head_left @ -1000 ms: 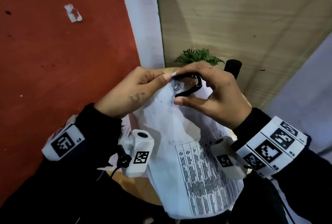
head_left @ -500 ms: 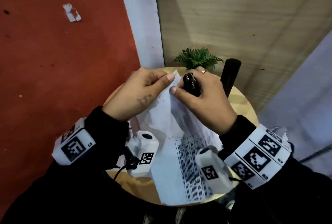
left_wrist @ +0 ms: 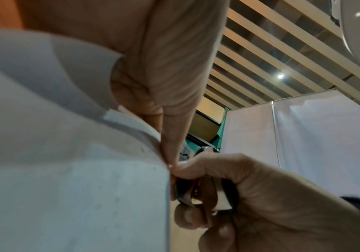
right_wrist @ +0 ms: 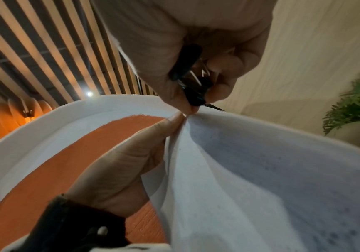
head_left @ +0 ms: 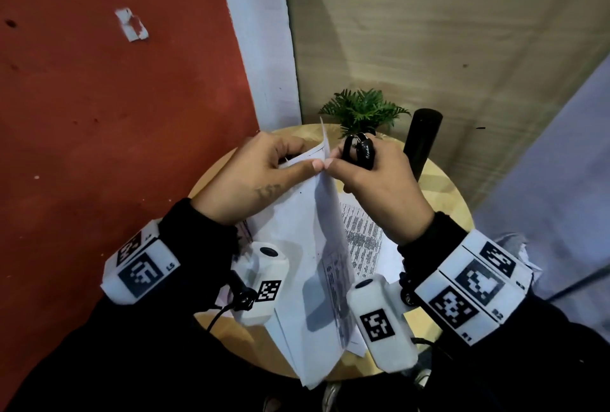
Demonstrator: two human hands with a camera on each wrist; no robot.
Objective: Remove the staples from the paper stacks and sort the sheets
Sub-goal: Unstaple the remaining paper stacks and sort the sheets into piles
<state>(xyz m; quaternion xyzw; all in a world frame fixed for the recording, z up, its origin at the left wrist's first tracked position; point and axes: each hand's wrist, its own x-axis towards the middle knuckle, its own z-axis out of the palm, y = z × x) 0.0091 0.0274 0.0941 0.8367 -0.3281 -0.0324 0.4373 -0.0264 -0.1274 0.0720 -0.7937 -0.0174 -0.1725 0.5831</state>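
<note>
A stack of white printed sheets [head_left: 307, 246] is lifted above the round wooden table [head_left: 442, 193], its top corner standing up between my hands. My left hand [head_left: 264, 177] pinches the top corner of the sheets [left_wrist: 66, 187] with thumb and fingers. My right hand [head_left: 373, 177] curls round a black staple remover [head_left: 361, 151] and, thumb against finger, pinches one sheet [right_wrist: 261, 170] at the same corner, peeling it rightward. The staple remover [right_wrist: 191, 76] sits in the palm [left_wrist: 209, 192]. No staple is visible.
More printed sheets [head_left: 363, 240] lie on the table under my right wrist. A small green plant [head_left: 363, 108] and a black cylinder [head_left: 422, 141] stand at the table's far edge. A red wall is on the left and a wood-grain panel behind.
The staple remover has left the paper corner and is now tucked in my right hand. Both hands now pinch the corner, and one sheet is being parted from the rest.
</note>
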